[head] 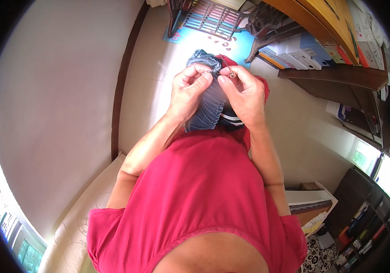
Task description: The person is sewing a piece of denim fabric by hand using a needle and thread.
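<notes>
A pair of denim trousers (207, 105) lies bunched over the person's lap, its pale, frayed-looking edge standing up at the far end. My left hand (189, 87) pinches that denim edge between thumb and forefinger. Close beside it, my right hand (244, 88) holds a thin metal tool (227, 65) with a small brass-coloured part, near the same edge; its exact kind is hard to tell. The two sets of fingertips are nearly touching. Dark cloth with white stripes (232, 119) shows beneath my right hand.
Ahead on the floor, a blue printed mat (242, 44) lies under a cast-iron treadle stand (212, 18). A wooden tabletop (343, 20) with slim tools and a shelf of box files (294, 51) stand at the upper right. A wall is at left, a cream padded seat (75, 221) below it.
</notes>
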Demonstrator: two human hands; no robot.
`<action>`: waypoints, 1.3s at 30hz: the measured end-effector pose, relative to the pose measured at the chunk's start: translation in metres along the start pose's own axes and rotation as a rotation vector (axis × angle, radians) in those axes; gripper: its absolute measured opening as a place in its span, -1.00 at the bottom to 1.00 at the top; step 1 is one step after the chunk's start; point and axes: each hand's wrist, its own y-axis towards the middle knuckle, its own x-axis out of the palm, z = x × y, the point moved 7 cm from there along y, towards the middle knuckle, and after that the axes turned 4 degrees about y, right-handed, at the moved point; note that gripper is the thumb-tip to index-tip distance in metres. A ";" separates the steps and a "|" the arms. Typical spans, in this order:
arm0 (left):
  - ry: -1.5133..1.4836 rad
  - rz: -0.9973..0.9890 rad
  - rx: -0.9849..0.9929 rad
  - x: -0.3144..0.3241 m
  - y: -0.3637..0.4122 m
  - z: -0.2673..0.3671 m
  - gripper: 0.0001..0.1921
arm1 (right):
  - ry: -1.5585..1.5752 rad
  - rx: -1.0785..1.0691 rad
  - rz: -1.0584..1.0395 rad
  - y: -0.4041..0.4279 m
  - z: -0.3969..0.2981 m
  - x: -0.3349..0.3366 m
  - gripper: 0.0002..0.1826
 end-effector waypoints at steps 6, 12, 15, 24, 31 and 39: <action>0.476 -0.101 0.126 0.008 -0.004 0.019 -0.90 | -0.313 -0.236 -0.083 0.006 -0.027 0.000 -0.90; 0.707 -0.152 0.138 0.012 -0.009 0.032 -0.88 | -0.281 -0.192 -0.212 0.015 -0.030 0.004 -0.96; 0.452 -0.068 -0.015 -0.005 -0.008 0.018 -0.89 | -0.018 0.008 -0.299 0.014 -0.019 0.014 -0.98; -0.097 0.092 -0.057 -0.047 -0.014 0.021 -0.88 | 0.155 -0.044 -0.402 0.049 -0.010 0.060 -0.89; 0.134 0.206 -0.014 -0.071 -0.033 0.058 -0.87 | -0.002 0.057 -0.782 0.057 -0.003 0.118 -0.82; 0.166 0.199 -0.014 -0.088 -0.052 0.072 -0.82 | 0.022 0.011 -0.741 0.062 -0.007 0.144 -0.84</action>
